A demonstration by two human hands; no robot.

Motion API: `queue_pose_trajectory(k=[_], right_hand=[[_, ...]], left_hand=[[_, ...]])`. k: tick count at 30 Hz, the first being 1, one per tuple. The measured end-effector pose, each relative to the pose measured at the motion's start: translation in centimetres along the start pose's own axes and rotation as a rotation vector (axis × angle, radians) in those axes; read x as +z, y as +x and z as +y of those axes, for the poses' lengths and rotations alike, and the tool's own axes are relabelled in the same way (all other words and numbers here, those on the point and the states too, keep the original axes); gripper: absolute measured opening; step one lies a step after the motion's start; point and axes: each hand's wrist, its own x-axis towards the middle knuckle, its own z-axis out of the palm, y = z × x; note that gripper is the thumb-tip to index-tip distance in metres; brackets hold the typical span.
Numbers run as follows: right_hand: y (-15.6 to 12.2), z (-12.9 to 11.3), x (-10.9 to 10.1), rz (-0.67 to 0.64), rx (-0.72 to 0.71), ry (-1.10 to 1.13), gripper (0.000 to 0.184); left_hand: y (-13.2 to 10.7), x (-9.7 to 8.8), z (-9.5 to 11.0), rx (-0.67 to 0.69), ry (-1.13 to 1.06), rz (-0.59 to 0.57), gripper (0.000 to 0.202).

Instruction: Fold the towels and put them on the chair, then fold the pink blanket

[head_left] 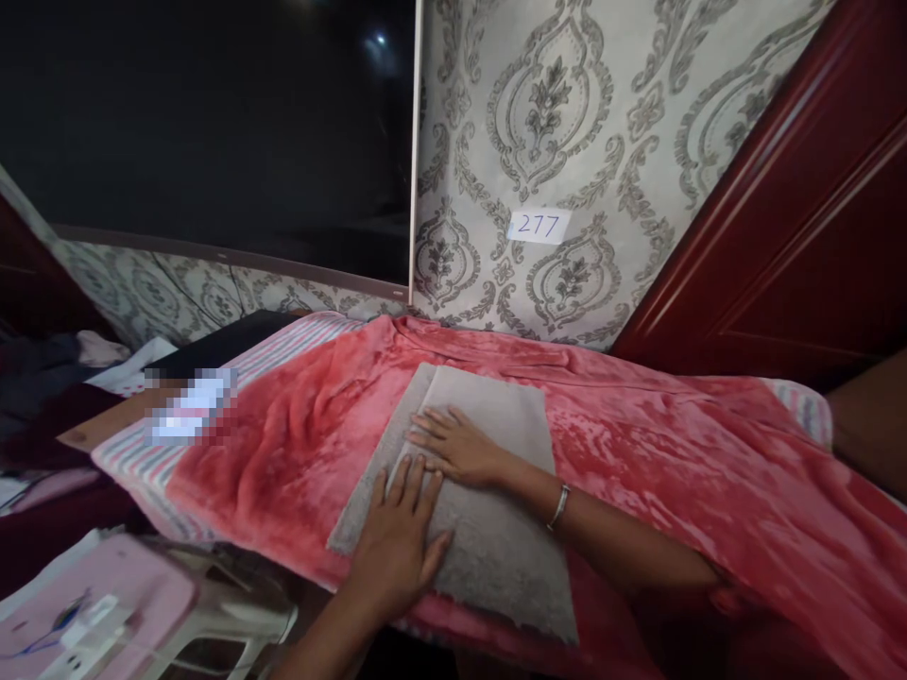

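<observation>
A grey cloth (503,557) lies on a red plush blanket (298,416), with a crease or fold running along its left side. My left hand (401,534) rests flat on the cloth's left part, fingers spread and pointing away from me. Just beyond it, my right hand (457,449) lies palm down across the upper middle of the cloth, its fingers stretched to the left. The two hands nearly meet at the fingertips. Neither hand grips anything. A silvery bracelet (559,507) circles my right wrist.
Under the blanket, a striped cloth (134,463) shows at the left, with a blurred-out item (190,406) on it. A large dark screen (213,123) hangs on the patterned wall. A pink-topped stool (106,595) stands at lower left. Dark red wood panelling (794,246) rises at right.
</observation>
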Motion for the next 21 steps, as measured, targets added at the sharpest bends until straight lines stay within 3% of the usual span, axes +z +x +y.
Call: queue_pose_trajectory(k=[7, 10, 16, 21], right_hand=[[5.2, 7.8, -1.3, -0.042, 0.271, 0.018, 0.063], [6.4, 9.8, -1.4, -0.04, 0.389, 0.057, 0.064], [6.8, 10.7, -1.0, -0.001, 0.461, 0.108, 0.059], [6.8, 9.2, -2.2, 0.005, 0.512, 0.08, 0.058]], left_hand=[[-0.6, 0.7, 0.1, 0.002, 0.053, 0.036, 0.068], [-0.6, 0.4, 0.2, -0.006, 0.029, 0.029, 0.069], [-0.7, 0.5, 0.1, -0.013, 0.032, 0.027, 0.067], [-0.5, 0.8, -0.3, 0.01, 0.073, 0.043, 0.062]])
